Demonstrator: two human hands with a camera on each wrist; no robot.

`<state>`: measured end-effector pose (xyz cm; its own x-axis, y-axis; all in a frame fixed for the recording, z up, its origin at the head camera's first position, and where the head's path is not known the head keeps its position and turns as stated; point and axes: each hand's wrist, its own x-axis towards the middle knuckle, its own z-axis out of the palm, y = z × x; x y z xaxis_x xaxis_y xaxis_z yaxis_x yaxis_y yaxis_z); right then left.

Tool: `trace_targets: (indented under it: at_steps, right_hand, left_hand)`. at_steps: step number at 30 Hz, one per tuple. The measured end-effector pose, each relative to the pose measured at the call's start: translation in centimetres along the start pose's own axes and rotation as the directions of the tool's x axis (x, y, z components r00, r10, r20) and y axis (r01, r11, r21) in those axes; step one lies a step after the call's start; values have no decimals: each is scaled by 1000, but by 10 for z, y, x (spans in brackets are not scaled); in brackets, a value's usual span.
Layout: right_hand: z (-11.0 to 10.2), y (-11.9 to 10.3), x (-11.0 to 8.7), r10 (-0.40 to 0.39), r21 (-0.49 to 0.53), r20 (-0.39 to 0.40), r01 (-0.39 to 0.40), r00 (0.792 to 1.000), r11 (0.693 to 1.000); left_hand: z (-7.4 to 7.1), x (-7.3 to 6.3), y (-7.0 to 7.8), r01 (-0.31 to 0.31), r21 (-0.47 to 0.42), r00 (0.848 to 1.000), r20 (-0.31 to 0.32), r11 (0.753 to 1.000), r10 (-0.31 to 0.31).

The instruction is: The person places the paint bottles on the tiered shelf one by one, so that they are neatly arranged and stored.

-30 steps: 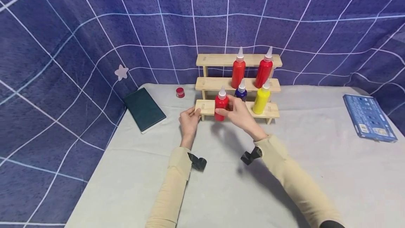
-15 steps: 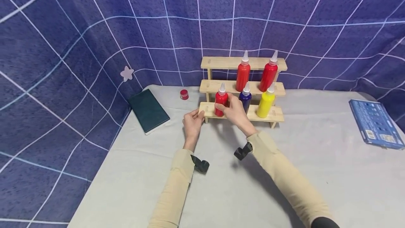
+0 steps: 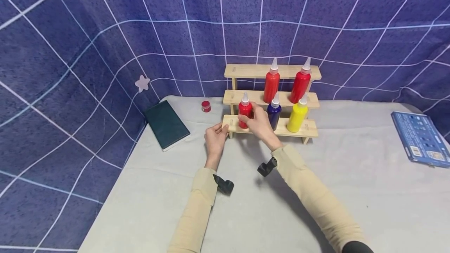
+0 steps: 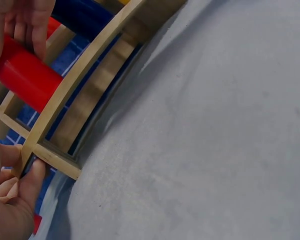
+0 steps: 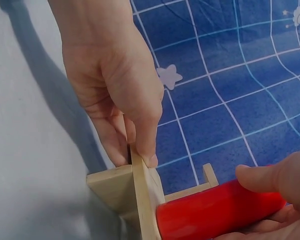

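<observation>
My right hand (image 3: 261, 123) grips a red squeeze bottle (image 3: 245, 114) with a white pointed cap, upright at the left of the bottom tier of a wooden three-tier stand (image 3: 230, 121). In the right wrist view the bottle's base (image 5: 185, 220) meets the shelf board. My left hand (image 3: 215, 140) pinches the left end of that bottom board, its thumb (image 4: 32, 182) against the wood. A dark blue bottle (image 3: 274, 113) and a yellow bottle (image 3: 297, 117) stand on the same tier. Two more red bottles (image 3: 271, 85) stand on the middle tier.
A small red-lidded jar (image 3: 206, 106) sits left of the stand, with a dark green notebook (image 3: 166, 124) beyond it. A flat blue box (image 3: 422, 139) lies far right. Behind hangs a blue gridded cloth (image 3: 197, 38); a pale cloth (image 3: 158, 206) covers the table.
The red bottle, lower and in front of the bottom tier's edge a second ago, now stands on that tier in my right hand. My left hand keeps hold of the board's end.
</observation>
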<state>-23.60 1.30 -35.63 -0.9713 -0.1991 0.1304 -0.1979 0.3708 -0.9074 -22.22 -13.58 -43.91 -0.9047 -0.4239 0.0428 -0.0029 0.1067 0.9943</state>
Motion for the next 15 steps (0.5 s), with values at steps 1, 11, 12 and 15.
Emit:
trace_targets:
  at_steps: [1,11,12,15]
  right_hand:
    - [0,0,0,2,-5,1,-2,1000,1000]
    - [2,-4,-2,2,-86,12,-1,1000,996]
    - [2,-4,-2,-3,-93,9,4,1000,996]
    - [-3,-7,-6,-44,-104,-7,43,999,994]
  left_hand:
    - [0,0,0,-2,1,1000,-3,1000,2]
    - [-1,0,0,13,1,1000,-16,1000,-13]
    - [-1,0,-1,14,1,1000,-15,1000,-14]
    - [0,2,-1,9,3,1000,-4,1000,-9]
